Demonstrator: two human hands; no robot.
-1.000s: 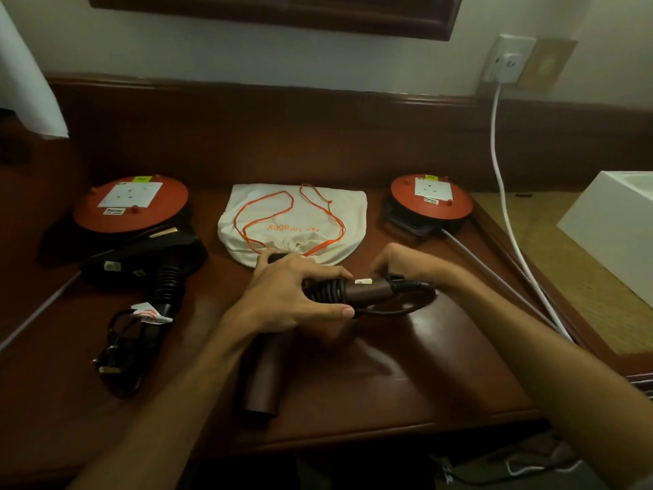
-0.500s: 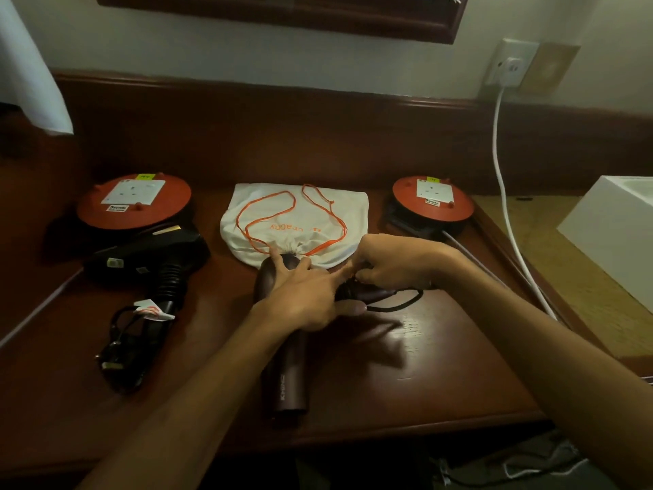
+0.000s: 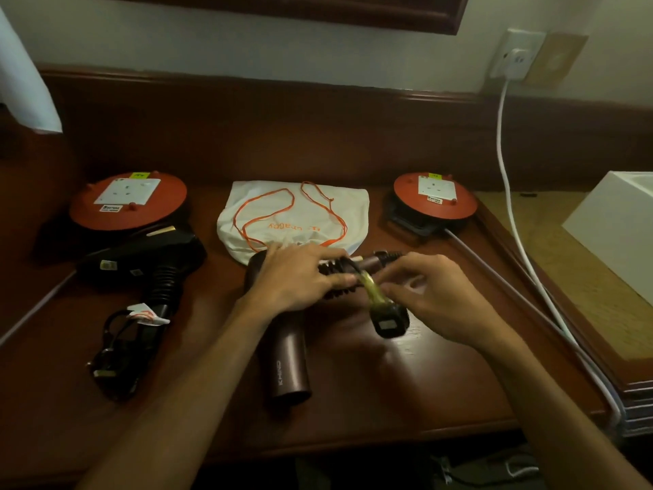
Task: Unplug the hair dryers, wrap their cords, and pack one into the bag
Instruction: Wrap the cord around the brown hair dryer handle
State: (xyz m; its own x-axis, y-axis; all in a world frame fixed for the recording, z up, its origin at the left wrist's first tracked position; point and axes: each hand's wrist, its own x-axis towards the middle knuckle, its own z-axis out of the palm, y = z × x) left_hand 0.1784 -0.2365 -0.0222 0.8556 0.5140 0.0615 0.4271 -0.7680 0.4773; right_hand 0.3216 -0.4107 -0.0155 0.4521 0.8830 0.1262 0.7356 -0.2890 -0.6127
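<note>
A dark wooden desk [image 3: 406, 390] carries two orange cord reels [image 3: 128, 201] [image 3: 435, 200] at the back — a white drawstring bag [image 3: 293, 215] lies between them. A black hair dryer [image 3: 141, 267] lies front left, a brown hair dryer [image 3: 288, 366] in the middle.

Two bare forearms and hands

The left hand [image 3: 296, 274] and right hand [image 3: 431, 295] wear no gloves, rings or watch; both forearms are unsleeved.
</note>
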